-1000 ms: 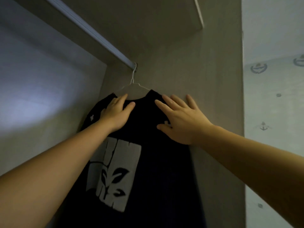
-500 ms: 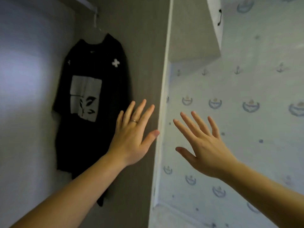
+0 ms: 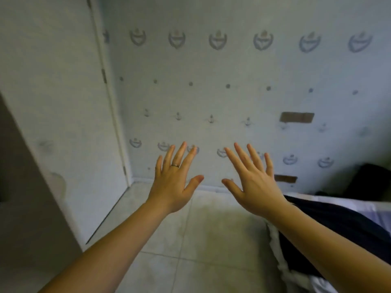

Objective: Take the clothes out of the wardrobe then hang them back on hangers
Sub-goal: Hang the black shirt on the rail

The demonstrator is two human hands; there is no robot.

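Dark navy cloth (image 3: 338, 225) lies spread on the bed (image 3: 372, 208) at the lower right, just beside the right forearm. It is the only clothing in view, and no hanger shows anywhere. Both hands are empty: the left hand (image 3: 173, 182), a ring (image 3: 175, 165) on one finger, and the right hand (image 3: 254, 187) are raised side by side over the tiled floor (image 3: 211, 240), fingers straight and fanned apart, touching nothing. Ahead is the patterned wall (image 3: 232, 92); at the left stand a white hinged door (image 3: 53, 102) and the brown edge of what is probably the wardrobe (image 3: 21, 187), its inside out of sight. The work seems to sit between garments — how many already hang cannot be told, but the cloth on the bed looks like a piece waiting to be picked up, fitted on a hanger and hung back inside
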